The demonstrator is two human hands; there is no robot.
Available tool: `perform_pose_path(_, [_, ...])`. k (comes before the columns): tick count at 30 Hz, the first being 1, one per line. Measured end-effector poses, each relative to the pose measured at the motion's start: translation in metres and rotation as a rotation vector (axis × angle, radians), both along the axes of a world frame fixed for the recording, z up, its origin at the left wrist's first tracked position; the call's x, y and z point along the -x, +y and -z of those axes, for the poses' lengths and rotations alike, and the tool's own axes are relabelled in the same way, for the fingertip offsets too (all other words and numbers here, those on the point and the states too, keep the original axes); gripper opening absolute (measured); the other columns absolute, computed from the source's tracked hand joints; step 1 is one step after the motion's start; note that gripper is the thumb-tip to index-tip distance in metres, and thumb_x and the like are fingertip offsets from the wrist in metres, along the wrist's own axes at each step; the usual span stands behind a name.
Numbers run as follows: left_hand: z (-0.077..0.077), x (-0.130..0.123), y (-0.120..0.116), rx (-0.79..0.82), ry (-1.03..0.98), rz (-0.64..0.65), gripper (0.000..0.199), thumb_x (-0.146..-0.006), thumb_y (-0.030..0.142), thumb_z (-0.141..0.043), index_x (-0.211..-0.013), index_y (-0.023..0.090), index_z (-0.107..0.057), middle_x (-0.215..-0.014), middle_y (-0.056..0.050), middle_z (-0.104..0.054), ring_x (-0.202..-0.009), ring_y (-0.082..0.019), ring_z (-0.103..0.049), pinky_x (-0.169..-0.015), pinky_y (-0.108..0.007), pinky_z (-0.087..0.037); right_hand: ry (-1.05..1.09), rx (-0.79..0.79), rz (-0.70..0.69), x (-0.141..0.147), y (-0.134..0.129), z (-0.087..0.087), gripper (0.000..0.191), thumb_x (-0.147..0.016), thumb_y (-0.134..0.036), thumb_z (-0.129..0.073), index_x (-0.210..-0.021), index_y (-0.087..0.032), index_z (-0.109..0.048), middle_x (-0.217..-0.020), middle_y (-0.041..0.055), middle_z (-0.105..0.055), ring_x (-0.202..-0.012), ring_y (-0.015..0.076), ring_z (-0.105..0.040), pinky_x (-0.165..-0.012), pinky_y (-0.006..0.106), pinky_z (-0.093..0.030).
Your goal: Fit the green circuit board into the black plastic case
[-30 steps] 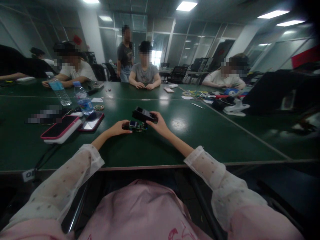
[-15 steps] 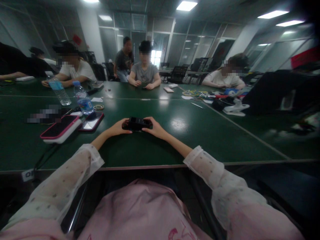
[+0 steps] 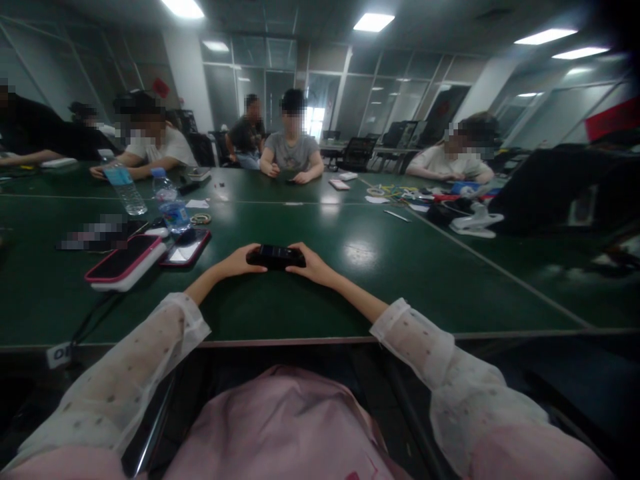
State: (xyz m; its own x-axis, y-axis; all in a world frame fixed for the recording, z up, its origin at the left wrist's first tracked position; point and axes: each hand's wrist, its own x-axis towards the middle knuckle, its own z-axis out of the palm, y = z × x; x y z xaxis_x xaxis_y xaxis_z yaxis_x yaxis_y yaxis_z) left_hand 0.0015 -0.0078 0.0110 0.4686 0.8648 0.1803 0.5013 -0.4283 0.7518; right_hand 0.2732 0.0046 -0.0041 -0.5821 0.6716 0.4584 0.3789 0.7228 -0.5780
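A small black box-like device (image 3: 276,257) with a dark, glossy upper face is held level just above or on the green table (image 3: 400,287); I cannot tell whether it touches. My left hand (image 3: 241,261) grips its left end, thumb on the near side. On its right end my right hand (image 3: 313,264) closes in the same manner. The device's exact kind is not clear, and its far side and underside are hidden.
To the left are a pink-edged phone (image 3: 123,259) on a white case, a second phone (image 3: 193,248) and two water bottles (image 3: 175,213) (image 3: 127,190). A white clamp (image 3: 475,223) and tangled cables (image 3: 395,193) lie right. Several people sit around the table.
The device has tilted, so its top now looks flatter and its outline more even between my hands. Both hands keep their hold. The whole view has shifted slightly.
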Motion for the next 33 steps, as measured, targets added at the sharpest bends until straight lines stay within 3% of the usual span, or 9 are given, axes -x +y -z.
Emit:
perform_pose_path(20, [0.0080,0.0017,0.0068,-0.027,-0.002,0.008,0.058,-0.068,0.044,-0.076,-0.114,0.016,-0.055,-0.110,-0.007,-0.063,-0.101,-0.024,-0.061,-0.091,-0.039,-0.048,-0.010,0.037,0.029,0.0012,-0.0028,-0.0038,0.053,-0.077,-0.033,-0.071,-0.121,-0.018,-0.046,-0.113,0.0103,-0.059,-0.102,0.0250,-0.059,-0.089,0.043,-0.047])
perform_pose_path(33, [0.0043,0.0017,0.0038,-0.029,0.002,0.011,0.058,-0.069,0.045,-0.075,-0.115,0.017,-0.056,-0.112,-0.008,-0.064,-0.103,-0.025,-0.061,-0.092,-0.040,-0.048,0.001,0.022,0.033,0.0012,-0.0023,-0.0033,0.052,-0.077,-0.034,-0.070,-0.121,-0.019,-0.047,-0.115,0.0109,-0.060,-0.105,0.0258,-0.059,-0.090,0.044,-0.047])
